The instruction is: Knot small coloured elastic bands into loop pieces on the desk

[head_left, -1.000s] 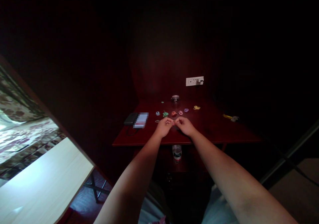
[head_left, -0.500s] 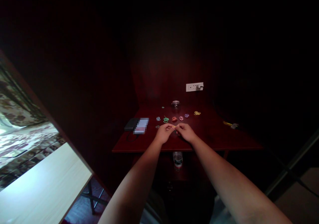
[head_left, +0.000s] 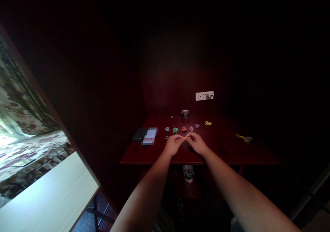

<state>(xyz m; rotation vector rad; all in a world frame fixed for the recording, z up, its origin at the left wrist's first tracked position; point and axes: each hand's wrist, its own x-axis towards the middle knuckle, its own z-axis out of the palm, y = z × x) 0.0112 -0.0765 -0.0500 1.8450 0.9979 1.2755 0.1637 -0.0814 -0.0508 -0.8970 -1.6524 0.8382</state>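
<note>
Over the front part of the dark red table (head_left: 221,153), my left hand (head_left: 174,144) and my right hand (head_left: 196,143) meet fingertip to fingertip. Both pinch a small yellow band (head_left: 185,138) between them. Beyond the hands lie small piles of bands: blue (head_left: 167,129), green (head_left: 175,130), red-orange (head_left: 184,129), pink (head_left: 191,128), purple (head_left: 197,125) and yellow (head_left: 208,123). A pale single band (head_left: 166,137) rests just left of my left hand.
A clear jar (head_left: 185,113) stands at the back, near a lone green band (head_left: 172,117). On the left are a black case (head_left: 139,134) and a blurred phone (head_left: 150,136). A yellow-handled item (head_left: 244,138) lies right. Below is a bottle (head_left: 188,173).
The view has shifted, so the table and the things on it appear a little lower and farther right. Both hands keep their pinch on the yellow band.
</note>
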